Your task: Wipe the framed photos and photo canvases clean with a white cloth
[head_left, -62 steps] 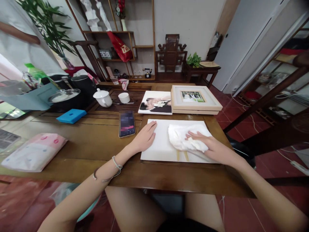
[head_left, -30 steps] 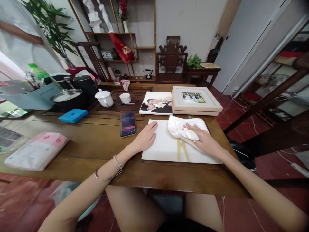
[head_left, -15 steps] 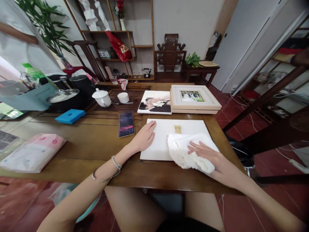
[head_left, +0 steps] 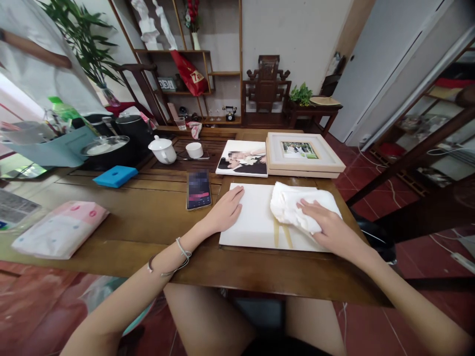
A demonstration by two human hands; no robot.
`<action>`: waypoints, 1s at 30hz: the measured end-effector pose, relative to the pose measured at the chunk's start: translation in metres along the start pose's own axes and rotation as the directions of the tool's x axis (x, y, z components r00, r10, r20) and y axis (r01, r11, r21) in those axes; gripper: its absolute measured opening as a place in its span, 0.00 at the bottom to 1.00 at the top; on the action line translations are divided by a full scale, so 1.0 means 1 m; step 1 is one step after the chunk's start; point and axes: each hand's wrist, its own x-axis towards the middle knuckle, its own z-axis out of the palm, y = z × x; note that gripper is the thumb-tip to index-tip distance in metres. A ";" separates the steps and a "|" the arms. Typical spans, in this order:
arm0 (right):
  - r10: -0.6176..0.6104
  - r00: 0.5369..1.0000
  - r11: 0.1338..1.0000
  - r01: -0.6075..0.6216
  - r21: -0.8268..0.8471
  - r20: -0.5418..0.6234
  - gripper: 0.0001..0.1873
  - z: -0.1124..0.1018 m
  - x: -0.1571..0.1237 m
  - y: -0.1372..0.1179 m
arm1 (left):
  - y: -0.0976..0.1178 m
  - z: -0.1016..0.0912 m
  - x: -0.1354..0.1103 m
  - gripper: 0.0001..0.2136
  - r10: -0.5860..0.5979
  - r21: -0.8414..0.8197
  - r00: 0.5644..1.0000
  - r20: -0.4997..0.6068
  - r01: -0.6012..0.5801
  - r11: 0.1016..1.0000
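Note:
A flat white board (head_left: 256, 210) lies on the wooden table before me. My left hand (head_left: 223, 211) rests flat on its left edge, fingers stretched out and holding nothing. Under my right hand (head_left: 322, 222) is a bunched white cloth (head_left: 287, 200), pressed against the right half of the board with the fingers spread over it. Two narrow tan strips (head_left: 285, 235) show on the board below the cloth; whatever lies beneath the cloth is hidden.
Beyond the board are a photo panel (head_left: 243, 163) and a pale framed photo (head_left: 274, 158). Left of it lie a phone (head_left: 198, 190), a blue block (head_left: 116, 176) and a tissue pack (head_left: 61, 230). A lidded white cup (head_left: 162, 150) stands farther back. Another person's arm (head_left: 37, 49) shows upper left.
My right hand has moved the cloth up the board, away from me. The tan strips below are now uncovered, and the tan piece near the top is covered. My left hand stays put.

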 end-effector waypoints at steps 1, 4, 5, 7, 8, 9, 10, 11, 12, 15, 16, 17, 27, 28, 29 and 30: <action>-0.011 1.000 1.000 0.011 -0.003 0.027 0.42 -0.002 -0.011 -0.011 | 0.000 0.000 0.000 0.24 -0.002 0.000 1.000 -0.002 0.002 1.000; -0.023 0.995 1.000 0.022 0.011 0.096 0.41 -0.011 -0.039 -0.038 | 0.000 0.001 0.001 0.24 -0.009 0.000 1.000 0.000 0.009 1.000; -0.018 0.995 1.000 0.016 0.024 0.093 0.39 -0.014 -0.044 -0.043 | 0.001 0.001 0.001 0.24 -0.013 0.003 1.000 0.003 0.013 1.000; 0.021 0.997 0.997 -0.025 0.067 0.069 0.28 -0.020 -0.041 -0.044 | 0.001 0.000 0.001 0.24 -0.020 0.009 1.000 0.010 0.020 1.000; 0.063 0.997 0.993 -0.068 0.096 0.051 0.20 -0.022 -0.035 -0.041 | 0.002 0.000 0.001 0.24 -0.024 0.012 1.000 0.014 0.024 1.000; 0.118 0.993 0.984 -0.121 0.127 0.027 0.14 -0.023 -0.027 -0.036 | 0.002 -0.001 0.002 0.24 -0.028 0.014 0.999 0.017 0.027 1.000; 0.178 0.984 0.972 -0.176 0.157 -0.003 0.11 -0.022 -0.017 -0.030 | 0.002 -0.001 0.002 0.24 -0.030 0.014 0.999 0.021 0.030 0.999; 0.235 0.971 0.958 -0.225 0.179 -0.039 0.12 -0.020 -0.005 -0.024 | 0.003 -0.001 0.002 0.24 -0.031 0.012 0.999 0.026 0.031 0.999; 0.279 0.957 0.946 -0.259 0.195 -0.080 0.13 -0.017 0.007 -0.018 | 0.003 -0.002 0.002 0.24 -0.031 0.010 0.999 0.032 0.030 0.999; 0.263 0.956 0.952 -0.236 0.193 -0.127 0.13 -0.001 0.042 -0.007 | 0.003 -0.003 0.002 0.24 -0.031 0.005 0.999 0.037 0.030 1.000; 0.223 0.969 0.963 -0.201 0.179 -0.110 0.17 0.005 0.053 -0.006 | 0.003 -0.003 0.002 0.24 -0.032 0.004 0.999 0.035 0.032 0.999; 0.178 0.980 0.974 -0.163 0.161 -0.087 0.22 0.010 0.064 -0.006 | 0.003 -0.003 0.002 0.24 -0.034 0.003 0.999 0.034 0.033 0.999; -0.328 0.906 0.945 0.311 0.105 0.267 0.30 0.016 0.068 -0.069 | -0.006 0.002 0.001 0.24 0.079 -0.045 0.997 0.022 -0.078 0.996; -0.352 0.891 0.935 0.325 0.139 0.287 0.30 0.014 0.064 -0.073 | -0.008 0.003 0.001 0.25 0.075 -0.048 0.997 0.020 -0.074 0.996; -0.359 0.884 0.932 0.322 0.168 0.298 0.29 0.012 0.063 -0.074 | -0.009 0.003 0.001 0.25 0.067 -0.049 0.998 0.016 -0.066 0.997; -0.353 0.887 0.933 0.308 0.187 0.299 0.30 0.011 0.063 -0.071 | -0.009 0.004 0.001 0.26 0.062 -0.048 0.998 0.014 -0.061 0.997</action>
